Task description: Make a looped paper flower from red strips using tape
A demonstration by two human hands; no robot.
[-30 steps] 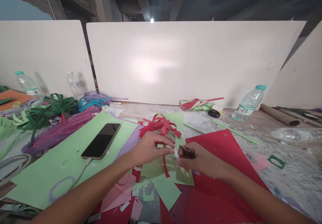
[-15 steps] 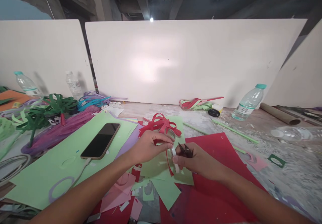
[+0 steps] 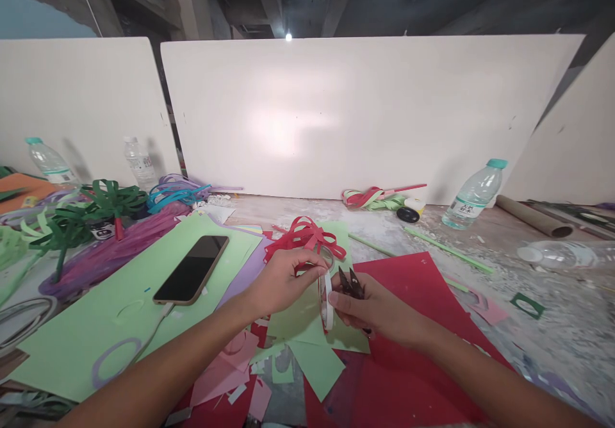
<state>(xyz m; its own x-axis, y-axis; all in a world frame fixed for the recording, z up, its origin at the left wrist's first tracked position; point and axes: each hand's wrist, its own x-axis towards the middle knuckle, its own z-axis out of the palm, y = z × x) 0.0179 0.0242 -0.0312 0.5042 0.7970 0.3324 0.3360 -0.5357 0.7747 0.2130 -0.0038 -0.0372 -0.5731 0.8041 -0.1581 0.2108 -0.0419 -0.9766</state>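
My right hand [image 3: 382, 306] grips a narrow roll of white tape [image 3: 328, 306] between thumb and fingers. Small dark snips [image 3: 354, 285] are tucked in the same hand, blades pointing up. The thumb and fingers of my left hand [image 3: 276, 280] pinch at the top edge of the roll, where the tape's end seems to be; the exact grip is partly hidden. Just beyond, a red paper-strip bow [image 3: 305, 232] lies with looped petals. Under my hands are light green paper [image 3: 348, 338] and a red sheet [image 3: 408, 364].
A phone [image 3: 192, 269] with a cable lies on green paper at left. Pink scraps [image 3: 225, 373] are near the front. Water bottles [image 3: 473, 197], a cardboard tube [image 3: 534, 215] and green paper bows [image 3: 115, 197] stand or lie around. A white panel [image 3: 298, 114] closes off the back.
The tape roll has turned a little and shifted slightly left in my right hand. My left fingers have moved slightly up and left with its top edge.
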